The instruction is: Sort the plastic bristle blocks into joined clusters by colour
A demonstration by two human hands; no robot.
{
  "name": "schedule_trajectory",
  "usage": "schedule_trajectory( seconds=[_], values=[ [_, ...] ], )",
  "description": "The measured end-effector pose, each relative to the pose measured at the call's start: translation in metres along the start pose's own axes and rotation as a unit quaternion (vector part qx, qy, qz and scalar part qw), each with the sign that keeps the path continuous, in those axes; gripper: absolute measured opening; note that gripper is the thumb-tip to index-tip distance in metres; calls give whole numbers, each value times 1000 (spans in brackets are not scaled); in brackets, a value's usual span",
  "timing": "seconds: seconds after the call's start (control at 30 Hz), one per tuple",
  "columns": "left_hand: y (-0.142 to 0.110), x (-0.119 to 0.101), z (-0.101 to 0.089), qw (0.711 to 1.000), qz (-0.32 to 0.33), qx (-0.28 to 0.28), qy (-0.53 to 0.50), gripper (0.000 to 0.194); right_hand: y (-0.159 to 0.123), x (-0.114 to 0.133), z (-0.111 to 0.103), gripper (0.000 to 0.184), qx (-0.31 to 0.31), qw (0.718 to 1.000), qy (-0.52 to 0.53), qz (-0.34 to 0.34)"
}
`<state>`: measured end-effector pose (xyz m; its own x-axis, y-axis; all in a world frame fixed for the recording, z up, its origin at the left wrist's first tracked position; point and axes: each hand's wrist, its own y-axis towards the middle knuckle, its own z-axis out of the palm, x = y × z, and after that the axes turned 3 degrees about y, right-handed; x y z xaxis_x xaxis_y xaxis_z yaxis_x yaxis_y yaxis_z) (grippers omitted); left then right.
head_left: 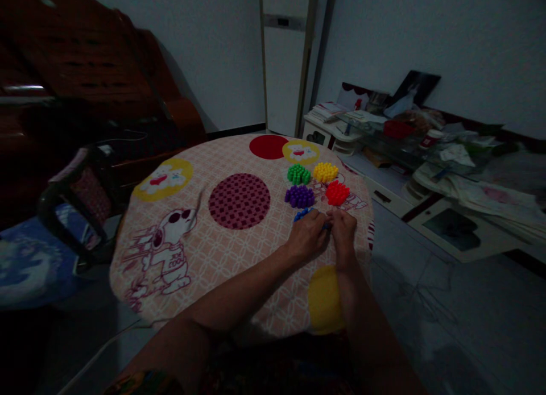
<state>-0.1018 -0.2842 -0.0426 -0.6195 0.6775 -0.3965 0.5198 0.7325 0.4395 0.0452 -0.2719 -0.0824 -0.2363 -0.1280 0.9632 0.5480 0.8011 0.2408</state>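
My left hand (307,235) is closed over a cluster of small blue bead-like pieces (302,214), which it partly covers. Some blue also shows between the two hands. My right hand (343,229) is close against the left, its fingers pinched together; what they grip is hidden. Just beyond the hands sit similar clusters in purple (300,196), red (337,194), green (298,174) and yellow (325,172). All rest on the patterned tablecloth (256,258) near the table's right side.
A dark-framed chair (79,213) stands left of the round table, with a wooden sofa (106,71) behind it. To the right, a low cabinet (386,197) bears papers, bags and a cup (430,138). A tall white unit (284,71) stands against the back wall.
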Motion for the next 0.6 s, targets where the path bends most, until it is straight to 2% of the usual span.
schedule_trajectory(
  seconds=[0.27, 0.43, 0.6],
  values=[
    [-4, 0, 7, 999, -18, -39, -5, 6, -1, -2, -1, 44, 18, 1000, -16, 9],
    [-4, 7, 13, 997, -14, -74, 24, 13, -3, 2, 1, 43, 22, 1000, -1, 16],
    [-5, 9, 14, 997, -19, -59, 44, 9, -2, 0, 1, 45, 30, 999, -5, 13]
  ],
)
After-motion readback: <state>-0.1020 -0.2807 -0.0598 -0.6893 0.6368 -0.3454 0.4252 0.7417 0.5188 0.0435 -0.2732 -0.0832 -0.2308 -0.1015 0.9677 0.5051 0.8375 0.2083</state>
